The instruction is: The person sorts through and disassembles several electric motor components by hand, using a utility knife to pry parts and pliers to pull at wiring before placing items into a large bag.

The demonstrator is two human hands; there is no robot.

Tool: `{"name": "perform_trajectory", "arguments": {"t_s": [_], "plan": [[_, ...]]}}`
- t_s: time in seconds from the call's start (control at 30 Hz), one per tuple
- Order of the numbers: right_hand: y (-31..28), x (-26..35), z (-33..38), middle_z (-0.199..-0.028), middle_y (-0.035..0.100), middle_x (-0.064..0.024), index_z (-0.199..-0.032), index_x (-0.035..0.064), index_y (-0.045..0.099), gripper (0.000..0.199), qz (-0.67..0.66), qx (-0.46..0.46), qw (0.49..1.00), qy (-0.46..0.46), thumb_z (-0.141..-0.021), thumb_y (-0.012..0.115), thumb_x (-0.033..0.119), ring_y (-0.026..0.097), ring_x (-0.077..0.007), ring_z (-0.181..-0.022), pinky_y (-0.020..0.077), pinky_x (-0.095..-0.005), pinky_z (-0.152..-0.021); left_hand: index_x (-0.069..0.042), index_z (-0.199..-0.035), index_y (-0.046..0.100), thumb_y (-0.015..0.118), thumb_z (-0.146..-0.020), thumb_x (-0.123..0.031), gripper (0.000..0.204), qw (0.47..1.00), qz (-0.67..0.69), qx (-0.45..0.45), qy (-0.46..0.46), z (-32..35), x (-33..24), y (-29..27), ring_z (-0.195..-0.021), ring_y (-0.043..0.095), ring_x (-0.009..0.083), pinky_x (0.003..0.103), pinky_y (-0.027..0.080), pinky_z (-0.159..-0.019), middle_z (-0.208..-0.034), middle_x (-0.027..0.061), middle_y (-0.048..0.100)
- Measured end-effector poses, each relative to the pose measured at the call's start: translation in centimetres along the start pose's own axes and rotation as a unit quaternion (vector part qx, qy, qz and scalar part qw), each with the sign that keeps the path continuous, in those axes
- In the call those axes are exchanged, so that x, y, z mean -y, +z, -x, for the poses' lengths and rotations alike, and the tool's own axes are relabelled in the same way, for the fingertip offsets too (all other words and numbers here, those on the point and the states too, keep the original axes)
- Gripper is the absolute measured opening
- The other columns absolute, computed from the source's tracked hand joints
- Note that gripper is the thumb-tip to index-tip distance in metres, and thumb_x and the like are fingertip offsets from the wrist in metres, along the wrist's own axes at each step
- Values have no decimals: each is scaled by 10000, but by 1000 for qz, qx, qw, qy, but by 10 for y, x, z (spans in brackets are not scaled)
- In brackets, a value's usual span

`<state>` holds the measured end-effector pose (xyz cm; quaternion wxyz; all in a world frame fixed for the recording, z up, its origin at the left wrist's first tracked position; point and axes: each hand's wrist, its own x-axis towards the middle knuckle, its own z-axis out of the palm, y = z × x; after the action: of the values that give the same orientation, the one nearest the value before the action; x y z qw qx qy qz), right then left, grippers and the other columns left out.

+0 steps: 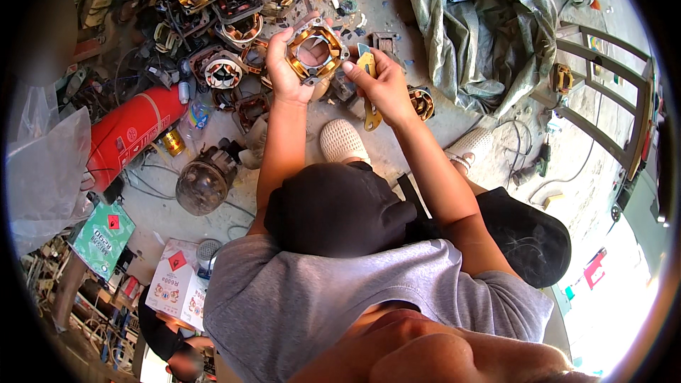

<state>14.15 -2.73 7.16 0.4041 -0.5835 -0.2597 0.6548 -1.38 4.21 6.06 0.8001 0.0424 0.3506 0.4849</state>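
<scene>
My left hand (287,79) holds up a square motor stator (330,45) with a metal frame and copper windings round its open centre. The palm shows through that opening. My right hand (390,91) is closed round a yellow utility knife (371,115), its blade end pointing up past my fingers. The right thumb rests against or very near the right side of the stator; I cannot tell if they touch. On the floor just beside the right hand lies another copper-wound stator (421,103).
A heap of stators (241,28) spreads ahead and left. Leftward lie a red cylinder (135,138), a dark round compressor (206,181) and boxes (177,280). A grey-green woven sack (482,35) and a metal frame (603,117) stand right. Another person (170,340) is at lower left.
</scene>
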Motion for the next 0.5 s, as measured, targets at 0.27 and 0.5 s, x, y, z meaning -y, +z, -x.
{"name": "perform_trajectory", "arguments": {"t_s": [0.27,0.5], "plan": [[1,3,2,-776,612,21,-1179,-7,590,399,9,-3,1000,11,-878,725,218,489,-27,-591,388,-191,-518,39,-1232,551,409,-921,-331,504,1000,-12,-7,-3,-2,2,-3,-994,638,344,445,516,-899,-1151,237,624],[4,3,1,-739,588,30,-1160,-21,599,420,3,-17,1000,7,-859,748,231,468,-29,-562,374,-197,-497,34,-1233,553,415,-916,-334,505,999,-29,-29,-6,-2,3,-3,-994,640,335,436,526,-886,-1158,245,621]]}}
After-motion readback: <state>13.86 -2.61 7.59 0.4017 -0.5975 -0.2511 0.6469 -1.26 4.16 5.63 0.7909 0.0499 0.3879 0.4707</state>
